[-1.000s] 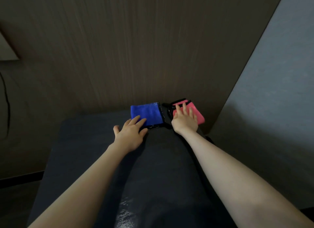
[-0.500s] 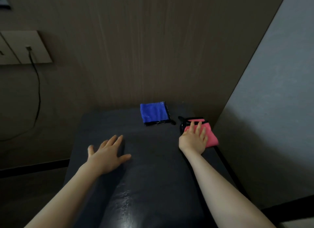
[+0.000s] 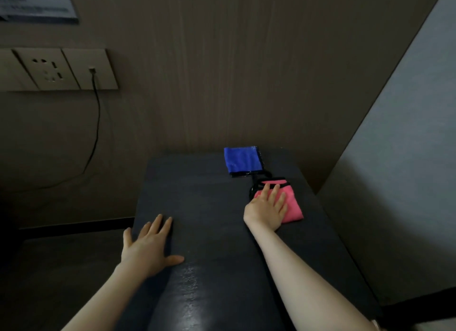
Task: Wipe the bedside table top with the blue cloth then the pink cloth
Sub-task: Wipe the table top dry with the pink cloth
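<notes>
The dark bedside table top (image 3: 212, 207) fills the middle of the view. A folded blue cloth (image 3: 242, 161) with a black edge lies at the table's back, near the wall. My right hand (image 3: 267, 208) presses flat, fingers straight, on a folded pink cloth (image 3: 292, 205) at the right side of the top, in front of the blue one. My left hand (image 3: 150, 247) rests flat with spread fingers on the table's left edge, holding nothing.
A wood-panel wall (image 3: 222, 71) stands behind the table, a grey wall (image 3: 399, 158) on the right. A socket plate (image 3: 56, 69) with a black cable (image 3: 95, 133) plugged in is on the left wall. Dark floor (image 3: 61, 269) lies left of the table.
My right hand has slid the pink cloth toward me along the right side. My left hand has drawn back from the blue cloth to the table's left edge. The view has tilted up.
</notes>
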